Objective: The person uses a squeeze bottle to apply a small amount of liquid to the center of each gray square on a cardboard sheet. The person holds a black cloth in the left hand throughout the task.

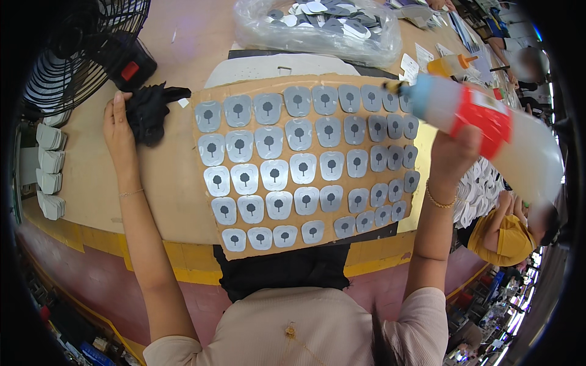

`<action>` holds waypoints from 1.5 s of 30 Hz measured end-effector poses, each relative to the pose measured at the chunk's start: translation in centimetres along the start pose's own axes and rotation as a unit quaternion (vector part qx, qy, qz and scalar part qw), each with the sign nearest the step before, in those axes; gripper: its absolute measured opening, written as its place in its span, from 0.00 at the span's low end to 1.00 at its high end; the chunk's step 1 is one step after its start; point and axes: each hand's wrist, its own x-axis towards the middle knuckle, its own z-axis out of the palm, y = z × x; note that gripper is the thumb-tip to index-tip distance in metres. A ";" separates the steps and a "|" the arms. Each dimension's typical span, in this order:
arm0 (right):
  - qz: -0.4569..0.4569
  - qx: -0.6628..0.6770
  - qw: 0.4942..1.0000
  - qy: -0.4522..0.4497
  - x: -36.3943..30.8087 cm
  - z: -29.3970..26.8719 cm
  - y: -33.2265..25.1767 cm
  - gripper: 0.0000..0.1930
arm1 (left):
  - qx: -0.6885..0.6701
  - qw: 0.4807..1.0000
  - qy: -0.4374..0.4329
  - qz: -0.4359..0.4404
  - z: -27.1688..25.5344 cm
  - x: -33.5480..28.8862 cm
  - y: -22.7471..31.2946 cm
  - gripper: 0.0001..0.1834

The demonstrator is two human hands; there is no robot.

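Observation:
My right hand (455,152) is wrapped round a large translucent squeeze bottle (528,146) with a red band and a pale blue collar. The bottle is tilted, its dark nozzle pointing left over the far right corner of a cardboard sheet (250,175). Rows of grey rounded pieces (274,174), each with a dark tree shape, lie on that sheet; many look shiny. At the left, my left hand (119,122) rests on the table beside a crumpled black cloth (149,113). Its fingers are stretched out, partly hidden at the tips, and I see nothing held.
A black fan (85,43) stands far left, above stacks of pale pieces (52,165). At the back lies a clear plastic bag (317,33) of loose pieces. An orange-yellow bottle (448,65) is at the far right. A person in yellow (503,238) works at the right.

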 end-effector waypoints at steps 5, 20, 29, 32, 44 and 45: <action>-0.199 0.005 0.980 0.024 3.1 0.2 -2.2 0.40 | -0.002 1.000 0.006 -0.008 0.0 0.0 0.1 0.21; -0.067 -0.221 0.967 -0.106 1.0 1.1 -0.3 0.20 | 0.001 1.000 -0.001 -0.003 -0.2 0.3 -0.8 0.21; -0.029 -0.227 0.965 -0.124 0.9 2.7 0.5 0.18 | -0.003 1.000 0.000 -0.008 -0.1 0.2 -0.5 0.21; -0.029 -0.234 0.964 -0.124 0.8 2.6 0.8 0.17 | 0.003 1.000 -0.002 -0.001 -0.2 0.3 -0.7 0.21; -0.090 0.005 0.995 0.044 3.9 1.2 -0.5 0.37 | 0.022 1.000 0.002 0.020 -0.3 0.5 -0.7 0.20; -0.121 0.014 0.992 0.021 4.2 1.4 -0.9 0.37 | 0.017 1.000 0.001 0.017 -0.3 0.5 -0.7 0.20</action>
